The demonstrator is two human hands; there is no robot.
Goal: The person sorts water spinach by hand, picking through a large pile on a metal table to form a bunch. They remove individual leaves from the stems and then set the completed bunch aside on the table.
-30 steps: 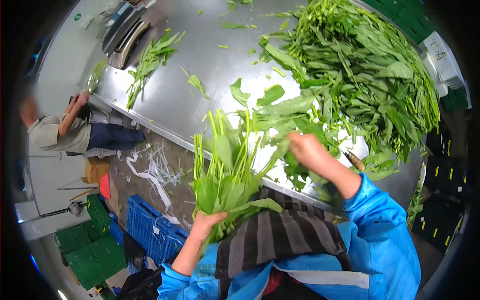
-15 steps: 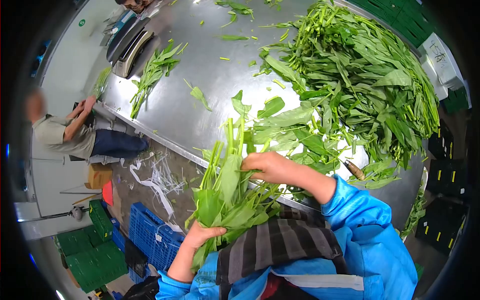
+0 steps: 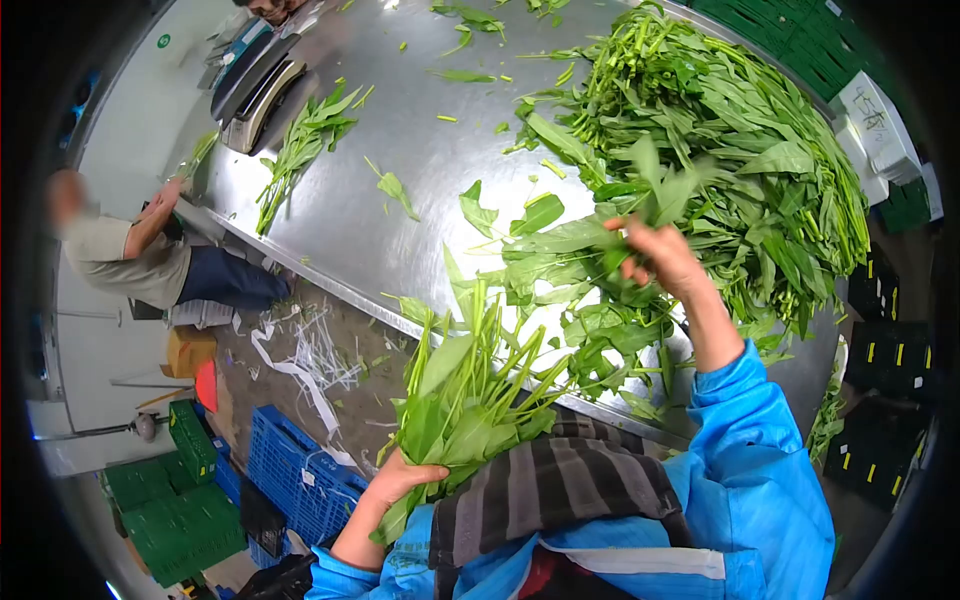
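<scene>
My left hand (image 3: pixel 405 478) is closed round the lower, leafy part of a bunch of water spinach (image 3: pixel 465 400), held against my striped apron at the table's near edge. Its cut stems point up and away from me. Out over the table, my right hand (image 3: pixel 660 262) has curled fingers, with blurred water spinach leaves about them; its exact hold is smeared by motion. Loose leaves (image 3: pixel 540 215) lie beneath and left of it. Just beyond rises a large heap of water spinach (image 3: pixel 740 160).
A small bunch (image 3: pixel 305 140) lies near a dark scale-like device (image 3: pixel 262 95) on the metal table (image 3: pixel 420 150). At the left stands another person (image 3: pixel 150 255). Blue crates (image 3: pixel 295 470) and green crates (image 3: pixel 185 525) sit on the floor; a white box (image 3: pixel 875 125) is far right.
My right hand has left the held bunch and swung up and right to the heap, leaves moving with it. My forearm now covers the brown handle. The left hand keeps its hold.
</scene>
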